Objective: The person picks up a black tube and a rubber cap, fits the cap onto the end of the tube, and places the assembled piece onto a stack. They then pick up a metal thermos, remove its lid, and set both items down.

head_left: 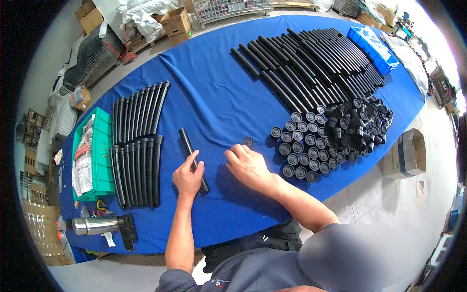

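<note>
A plain black tube [185, 138] slants across the blue cloth, and my left hand [188, 179] is closed around its lower half. To the right of it, my right hand [249, 168] has its fingers curled together; what they hold, if anything, is hidden. A single round black cap [248, 142] shows just beyond its knuckles. Farther right spreads a heap of loose black caps [314, 153], those at its near left side standing in rows. Behind them lie many plain black tubes [287, 90]. On the left, two rows of tubes with capped far ends [136, 170] lie side by side.
A green crate [104, 160] with printed paper over it stands at the table's left. Near it lie a silver cylinder [99, 225] and a black block [127, 233]. A blue basket [372, 46] sits at the far right. An open cardboard box [406, 155] is on the floor.
</note>
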`<state>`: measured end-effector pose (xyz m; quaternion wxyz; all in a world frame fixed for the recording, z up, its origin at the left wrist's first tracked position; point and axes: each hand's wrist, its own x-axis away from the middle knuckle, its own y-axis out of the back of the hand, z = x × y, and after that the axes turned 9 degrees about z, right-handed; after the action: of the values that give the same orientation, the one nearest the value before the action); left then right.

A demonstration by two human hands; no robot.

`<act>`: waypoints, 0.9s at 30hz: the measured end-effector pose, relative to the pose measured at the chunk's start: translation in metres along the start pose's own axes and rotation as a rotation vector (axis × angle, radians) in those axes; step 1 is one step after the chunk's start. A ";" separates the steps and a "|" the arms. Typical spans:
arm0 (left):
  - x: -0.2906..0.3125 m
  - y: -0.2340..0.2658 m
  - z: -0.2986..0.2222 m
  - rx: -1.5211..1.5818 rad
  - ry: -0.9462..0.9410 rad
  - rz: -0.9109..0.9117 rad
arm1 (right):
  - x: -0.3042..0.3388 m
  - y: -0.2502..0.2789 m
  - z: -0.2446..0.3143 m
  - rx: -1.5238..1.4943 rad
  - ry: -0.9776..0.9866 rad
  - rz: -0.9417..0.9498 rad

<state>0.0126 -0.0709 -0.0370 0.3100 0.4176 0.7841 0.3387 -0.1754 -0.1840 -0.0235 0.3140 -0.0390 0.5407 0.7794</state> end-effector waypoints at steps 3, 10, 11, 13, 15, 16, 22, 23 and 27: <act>0.000 0.005 -0.005 0.008 0.045 0.050 | 0.004 -0.013 -0.006 0.063 -0.070 0.160; 0.004 0.001 0.000 -0.009 0.018 0.035 | 0.009 -0.001 0.001 0.052 -0.111 0.237; 0.003 -0.002 0.005 -0.001 -0.021 -0.004 | 0.008 0.001 0.002 0.020 -0.124 0.245; 0.003 0.000 0.001 -0.026 0.026 0.024 | 0.010 0.006 0.004 0.017 -0.121 0.186; 0.003 -0.002 0.002 -0.025 0.007 0.000 | 0.009 0.012 0.009 -0.036 -0.061 0.044; 0.003 -0.002 0.004 -0.021 -0.004 -0.021 | 0.009 0.015 0.012 -0.090 0.000 -0.089; 0.003 -0.002 0.008 0.079 0.059 0.013 | 0.019 -0.007 0.026 -0.365 0.251 -0.002; 0.004 -0.002 0.011 0.153 0.055 -0.006 | 0.021 -0.010 0.027 -0.401 0.245 0.074; 0.011 0.011 -0.010 0.418 0.173 -0.007 | 0.026 -0.017 0.022 -0.434 0.220 0.180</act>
<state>0.0046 -0.0592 -0.0247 0.1495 0.4393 0.8624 0.2024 -0.1812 -0.1491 -0.0387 0.1667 -0.1418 0.3929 0.8932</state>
